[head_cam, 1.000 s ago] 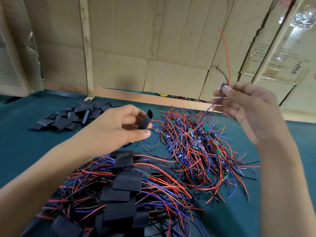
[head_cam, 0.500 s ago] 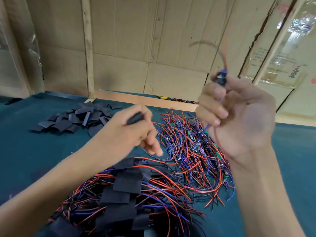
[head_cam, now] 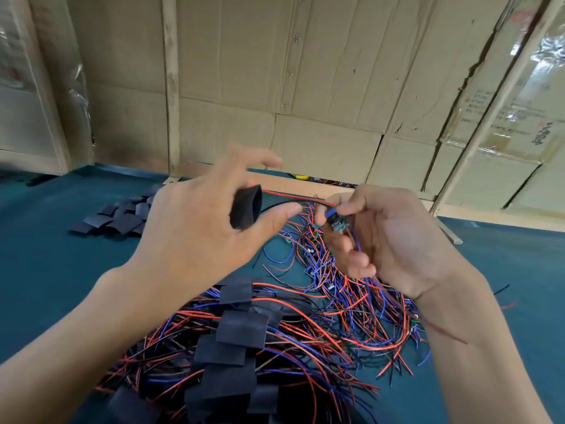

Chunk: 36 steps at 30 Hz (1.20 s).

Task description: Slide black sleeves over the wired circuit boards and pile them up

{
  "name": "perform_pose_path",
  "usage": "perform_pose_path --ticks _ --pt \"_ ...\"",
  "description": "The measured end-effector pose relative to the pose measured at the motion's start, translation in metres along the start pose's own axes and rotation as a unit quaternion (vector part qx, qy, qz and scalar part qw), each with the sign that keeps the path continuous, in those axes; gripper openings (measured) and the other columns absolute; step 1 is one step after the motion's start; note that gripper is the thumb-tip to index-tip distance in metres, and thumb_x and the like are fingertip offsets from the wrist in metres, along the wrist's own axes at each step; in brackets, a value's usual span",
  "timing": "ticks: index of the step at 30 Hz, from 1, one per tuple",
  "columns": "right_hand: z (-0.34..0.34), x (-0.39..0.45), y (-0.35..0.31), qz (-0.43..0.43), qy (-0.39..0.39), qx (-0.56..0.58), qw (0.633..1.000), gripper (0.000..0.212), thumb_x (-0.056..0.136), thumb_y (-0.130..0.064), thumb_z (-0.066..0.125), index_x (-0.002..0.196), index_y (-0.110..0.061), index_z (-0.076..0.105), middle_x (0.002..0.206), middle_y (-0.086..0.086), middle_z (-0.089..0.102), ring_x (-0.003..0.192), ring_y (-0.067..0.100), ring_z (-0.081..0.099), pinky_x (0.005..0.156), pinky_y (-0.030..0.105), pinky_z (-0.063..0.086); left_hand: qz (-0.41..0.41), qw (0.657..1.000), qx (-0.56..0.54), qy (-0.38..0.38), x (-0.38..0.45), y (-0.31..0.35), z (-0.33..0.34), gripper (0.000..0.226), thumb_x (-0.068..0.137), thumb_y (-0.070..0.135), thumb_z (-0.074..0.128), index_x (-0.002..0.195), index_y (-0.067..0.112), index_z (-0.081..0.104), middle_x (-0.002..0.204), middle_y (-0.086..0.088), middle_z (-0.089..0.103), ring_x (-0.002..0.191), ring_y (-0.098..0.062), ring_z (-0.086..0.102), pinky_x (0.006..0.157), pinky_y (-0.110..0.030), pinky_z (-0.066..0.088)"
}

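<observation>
Above the teal felt counter (head_cam: 46, 270), between the two raised hands, the short black flattened tube sleeve (head_cam: 246, 209) is sitting in the left hand (head_cam: 198, 234), the fingers there pinching its lower part so its mouth is gaping toward the right, while the other fingers of that hand are spreading loosely above it. Just beside it, the right hand (head_cam: 394, 237) is pinching a small green circuit board with red, black and blue wires (head_cam: 336, 223), its fingers curling tight around the board; a red and a black lead are running leftward toward the sleeve, apparently passing into or behind its mouth, though I cannot tell which. The likeliest trouble, judging from this, is the stray leads splaying and catching on the sleeve's rim, so the board is jamming at the mouth; squeezing the sleeve flat would be closing the opening and causing the same. Dangling blue wires could be snagging the loose tangle of bare wired boards (head_cam: 351, 289) lying below the right hand and dragging some along. Nearer the person, the pile of already sleeved boards (head_cam: 232, 347) is resting, and a heap of spare black sleeves (head_cam: 116, 218) is lying farther left on the counter.
</observation>
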State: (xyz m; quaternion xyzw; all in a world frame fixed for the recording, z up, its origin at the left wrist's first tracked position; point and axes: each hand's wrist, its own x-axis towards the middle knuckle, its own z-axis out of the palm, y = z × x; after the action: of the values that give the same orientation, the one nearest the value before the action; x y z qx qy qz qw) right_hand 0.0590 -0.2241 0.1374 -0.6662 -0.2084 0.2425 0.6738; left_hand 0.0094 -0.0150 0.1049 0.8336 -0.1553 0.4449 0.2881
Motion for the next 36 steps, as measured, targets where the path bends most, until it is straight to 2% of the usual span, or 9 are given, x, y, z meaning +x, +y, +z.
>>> perform_pose_path --ticks 4,7,10,12,14,18,21,27,36 --pt "0.005 0.002 0.005 0.005 -0.027 -0.041 0.999 0.02 0.071 -0.011 0.04 0.073 -0.003 0.058 0.069 0.017 0.058 0.044 0.018 0.035 0.039 0.02 0.019 0.056 0.984 0.08 -0.15 0.002 -0.004 0.0 0.035 0.092 0.052 0.05 0.117 0.037 0.069 0.076 0.016 0.058 0.08 -0.017 0.064 0.065 -0.038 0.052" --pt "0.005 0.005 0.006 0.034 -0.016 -0.111 0.993 0.025 0.076 -0.012 0.037 0.069 -0.009 0.061 0.061 0.008 0.052 0.046 0.013 0.023 0.041 0.022 0.012 0.066 0.977 0.117 -0.163 0.001 -0.009 0.002 0.028 0.097 0.046 0.048 0.101 0.028 0.069 0.086 0.008 0.063 0.076 -0.026 0.063 0.06 -0.041 0.05" --pt "-0.001 0.005 0.004 0.027 0.027 -0.19 0.981 0.027 0.083 -0.03 0.052 0.061 -0.015 0.06 0.052 -0.001 0.038 0.048 0.015 0.016 0.039 0.022 0.011 0.078 0.969 0.152 -0.179 0.006 -0.018 -0.001 0.034 0.102 0.051 0.038 0.094 0.026 0.06 0.082 0.009 0.045 0.07 -0.026 0.057 0.057 -0.037 0.048" --pt "-0.012 0.002 0.005 -0.015 0.061 -0.258 0.964 0.04 0.093 -0.039 0.059 0.062 -0.014 0.063 0.051 0.0 0.041 0.048 0.015 0.024 0.039 0.018 0.018 0.038 0.969 0.118 -0.212 0.01 -0.025 -0.004 0.037 0.097 0.057 0.031 0.095 0.031 0.057 0.086 0.012 0.036 0.069 -0.02 0.055 0.062 -0.038 0.049" --pt "-0.023 -0.002 0.006 -0.047 0.067 -0.292 0.953 0.04 0.089 -0.045 0.062 0.067 -0.012 0.07 0.056 0.004 0.055 0.052 0.013 0.04 0.045 0.014 0.029 -0.001 0.967 0.084 -0.239 0.011 -0.029 -0.007 0.033 0.091 0.06 0.033 0.095 0.038 0.058 0.093 0.012 0.038 0.07 -0.015 0.055 0.068 -0.039 0.05" --pt "-0.029 0.0 0.014 -0.036 0.008 -0.237 0.971 0.029 0.086 -0.034 0.065 0.092 -0.009 0.078 0.076 0.012 0.07 0.067 0.02 0.058 0.052 0.025 0.045 0.002 0.973 0.041 -0.229 0.01 -0.026 -0.004 0.027 0.094 0.056 0.04 0.094 0.039 0.062 0.103 0.015 0.043 0.081 -0.016 0.058 0.075 -0.041 0.05" --pt "-0.022 0.007 0.021 -0.054 -0.002 -0.253 0.966 0.028 0.092 -0.042 0.065 0.102 -0.02 0.078 0.066 0.001 0.061 0.056 0.014 0.047 0.046 0.021 0.035 0.026 0.978 0.037 -0.205 0.008 -0.023 0.002 0.031 0.096 0.054 0.041 0.094 0.034 0.064 0.086 0.019 0.05 0.075 -0.007 0.051 0.069 -0.037 0.047" --pt "-0.029 0.004 0.017 -0.096 0.035 -0.25 0.963 0.032 0.088 -0.046 0.067 0.093 -0.018 0.08 0.056 -0.002 0.025 0.05 0.016 0.017 0.046 0.021 0.015 0.025 0.977 0.004 -0.211 0.011 -0.026 0.0 0.043 0.091 0.057 0.045 0.082 0.021 0.065 0.069 0.009 0.051 0.07 -0.008 0.049 0.064 -0.027 0.039" --pt "-0.044 -0.016 0.001 -0.122 0.062 -0.24 0.961 0.039 0.085 -0.046 0.063 0.088 -0.009 0.076 0.055 -0.01 0.029 0.047 0.01 0.021 0.045 0.023 0.015 -0.022 0.977 -0.006 -0.21 0.01 -0.031 0.003 0.041 0.091 0.051 0.052 0.079 0.014 0.065 0.064 0.002 0.054 0.069 -0.016 0.049 0.063 -0.023 0.039"
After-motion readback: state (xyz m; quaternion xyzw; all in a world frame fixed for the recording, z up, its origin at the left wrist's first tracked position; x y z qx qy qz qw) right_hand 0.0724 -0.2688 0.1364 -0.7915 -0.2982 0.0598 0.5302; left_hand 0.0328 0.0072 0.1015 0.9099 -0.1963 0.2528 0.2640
